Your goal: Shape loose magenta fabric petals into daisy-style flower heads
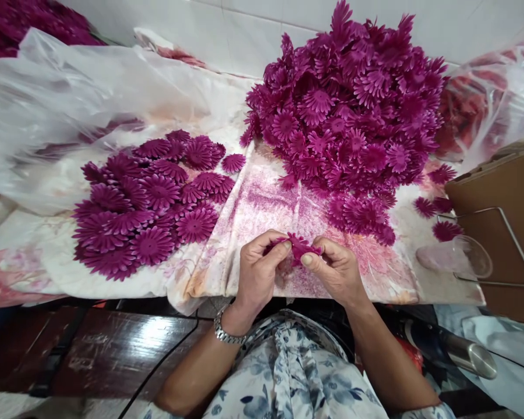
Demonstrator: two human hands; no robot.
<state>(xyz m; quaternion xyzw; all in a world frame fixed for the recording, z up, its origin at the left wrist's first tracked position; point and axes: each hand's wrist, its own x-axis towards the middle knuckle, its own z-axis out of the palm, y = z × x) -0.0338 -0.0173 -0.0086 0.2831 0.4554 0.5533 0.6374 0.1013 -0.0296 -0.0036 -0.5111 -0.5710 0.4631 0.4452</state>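
Between my hands, near the table's front edge, is a small purple petal piece (pixel 297 247). My left hand (pixel 264 265), with a metal watch on its wrist, pinches the left side of it. The thumb and fingers of my right hand (pixel 335 269) grip its right side. To the left lies a spread of flat purple flowers (pixel 157 195), overlapping each other. A tall heap of purple flowers (pixel 349 110) stands behind my hands, towards the right, with a small cluster (pixel 360 214) at its front.
A clear plastic cup (pixel 456 258) lies on its side at the right, by a cardboard box (pixel 498 233) with a wire frame. Plastic sheeting (pixel 87 87) covers the back left. A stained cloth (pixel 266 203) lies over the table. Another plastic bag (pixel 502 99) is at the back right.
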